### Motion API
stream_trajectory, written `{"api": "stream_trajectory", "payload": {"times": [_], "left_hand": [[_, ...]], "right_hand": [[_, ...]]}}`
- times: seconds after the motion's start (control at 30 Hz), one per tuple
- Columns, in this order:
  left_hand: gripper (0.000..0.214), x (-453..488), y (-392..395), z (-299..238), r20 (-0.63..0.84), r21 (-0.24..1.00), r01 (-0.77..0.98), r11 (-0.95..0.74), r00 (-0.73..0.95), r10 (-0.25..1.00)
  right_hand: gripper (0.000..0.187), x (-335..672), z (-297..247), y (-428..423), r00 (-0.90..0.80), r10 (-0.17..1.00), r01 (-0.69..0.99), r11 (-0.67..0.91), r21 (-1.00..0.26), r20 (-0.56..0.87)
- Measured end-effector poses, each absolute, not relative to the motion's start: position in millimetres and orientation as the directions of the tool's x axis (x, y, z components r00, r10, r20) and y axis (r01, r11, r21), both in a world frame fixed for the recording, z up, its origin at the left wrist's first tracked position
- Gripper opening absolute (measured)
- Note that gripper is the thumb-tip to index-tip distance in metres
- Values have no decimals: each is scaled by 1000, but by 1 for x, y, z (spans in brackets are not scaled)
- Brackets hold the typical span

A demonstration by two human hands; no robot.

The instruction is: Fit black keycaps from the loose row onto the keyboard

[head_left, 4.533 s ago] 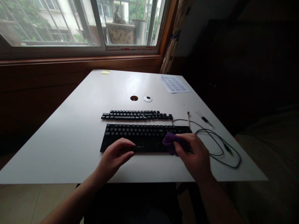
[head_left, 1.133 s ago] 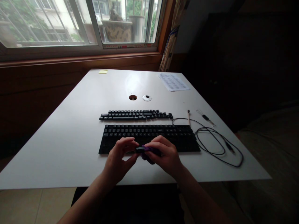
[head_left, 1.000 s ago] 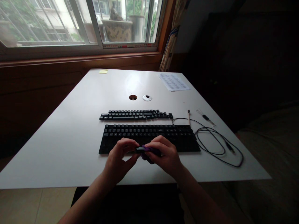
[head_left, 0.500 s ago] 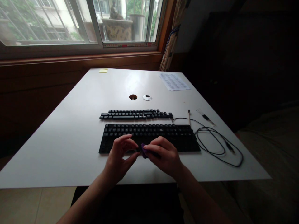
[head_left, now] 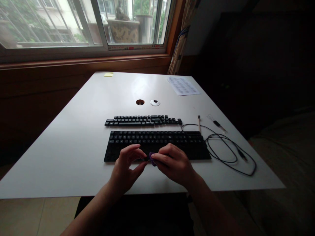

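A black keyboard [head_left: 157, 141] lies on the white table [head_left: 73, 144] near the front edge. Both my hands meet over its near edge. My right hand [head_left: 176, 164] is closed on a small purple cloth [head_left: 151, 158], of which only a tip shows between my fingers. My left hand [head_left: 126, 167] pinches a small dark piece, apparently a keycap, against the cloth; it is mostly hidden by my fingers. Behind the keyboard lie rows of loose black keycaps [head_left: 144, 120].
The keyboard's black cable [head_left: 231, 154] coils at the right. A thin stick [head_left: 199, 123] and a small tool [head_left: 216, 124] lie behind the cable. A printed sheet [head_left: 183, 86], a yellow note [head_left: 108, 74], a cable hole [head_left: 140, 102] and its cap [head_left: 155, 103] lie farther back.
4.5 s ago my right hand held the cloth on the keyboard's right part and my left rested on its near edge; both hands have since come together at the near edge, the cloth now bunched deeper into my fingers.
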State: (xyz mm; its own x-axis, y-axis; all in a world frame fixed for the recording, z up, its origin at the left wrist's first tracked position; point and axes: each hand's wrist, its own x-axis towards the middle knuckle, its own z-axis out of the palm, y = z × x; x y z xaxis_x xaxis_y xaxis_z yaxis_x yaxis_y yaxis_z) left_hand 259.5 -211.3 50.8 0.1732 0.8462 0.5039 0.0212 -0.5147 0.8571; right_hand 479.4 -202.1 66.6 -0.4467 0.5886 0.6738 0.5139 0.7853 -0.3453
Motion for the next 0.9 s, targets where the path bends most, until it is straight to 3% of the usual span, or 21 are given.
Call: {"api": "stream_trajectory", "payload": {"times": [0.23,0.53,0.9], "left_hand": [[65,262,-211,50,524,843,24,-537,189,831],[52,257,-213,48,431,902,-38,-430,136,892],[44,259,-211,53,293,950,-170,-263,185,938]], "right_hand": [[33,478,64,-202,-462,586,494,794,-356,666],[22,492,61,-199,-467,608,542,770,-336,642],[38,484,54,-199,-388,612,479,772,-417,689]]}}
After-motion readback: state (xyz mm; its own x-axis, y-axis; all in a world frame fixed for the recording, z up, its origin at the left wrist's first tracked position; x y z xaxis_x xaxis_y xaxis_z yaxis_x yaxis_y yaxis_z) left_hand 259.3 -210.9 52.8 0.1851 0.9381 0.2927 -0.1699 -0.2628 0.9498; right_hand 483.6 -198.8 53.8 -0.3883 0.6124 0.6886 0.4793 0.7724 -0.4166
